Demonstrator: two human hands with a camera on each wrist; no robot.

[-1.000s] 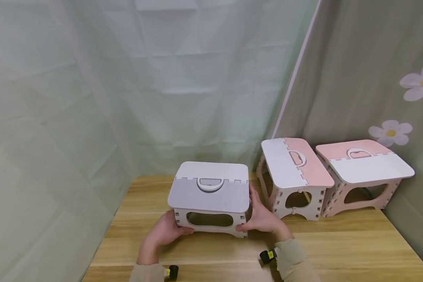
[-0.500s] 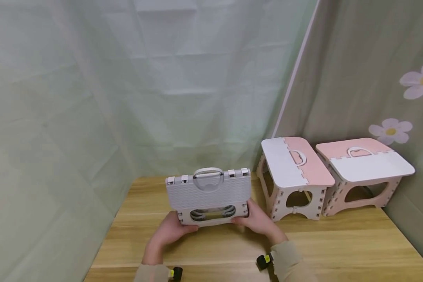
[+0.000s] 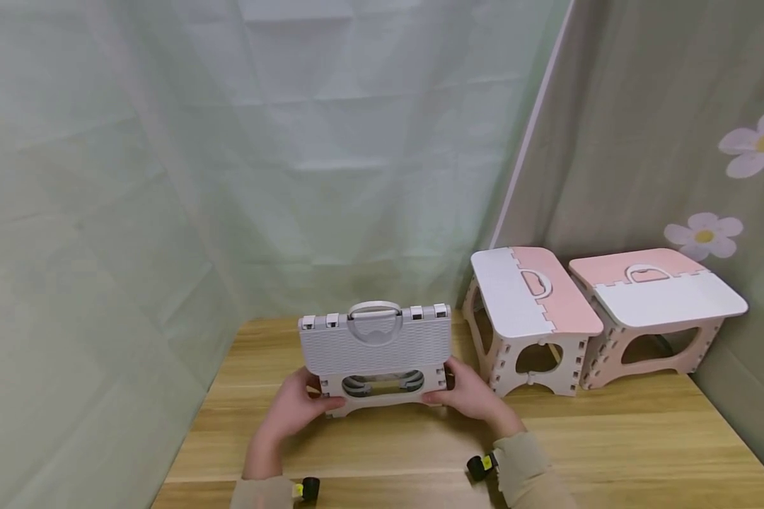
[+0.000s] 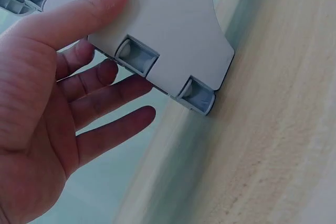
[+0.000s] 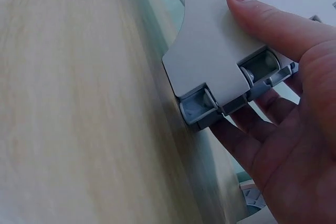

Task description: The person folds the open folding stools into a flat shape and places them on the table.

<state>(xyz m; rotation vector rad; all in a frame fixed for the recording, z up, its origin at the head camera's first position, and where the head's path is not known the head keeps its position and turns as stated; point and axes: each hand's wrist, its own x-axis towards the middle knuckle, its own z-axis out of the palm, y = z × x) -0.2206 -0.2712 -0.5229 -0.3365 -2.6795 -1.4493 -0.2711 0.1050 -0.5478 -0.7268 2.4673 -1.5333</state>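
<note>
Gray stool (image 3: 375, 357), pink-white stools (image 3: 512, 297) nearby, curtain (image 3: 356, 141) behind

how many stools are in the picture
3. The gray stool, its top folded, is leftmost. The middle pink-and-white stool stands open on the table, and the rightmost pink-and-white stool stands open beside it. None looks hidden.

The grey stool (image 3: 375, 359) hides the fingertips of the right hand (image 3: 474, 393)
</note>
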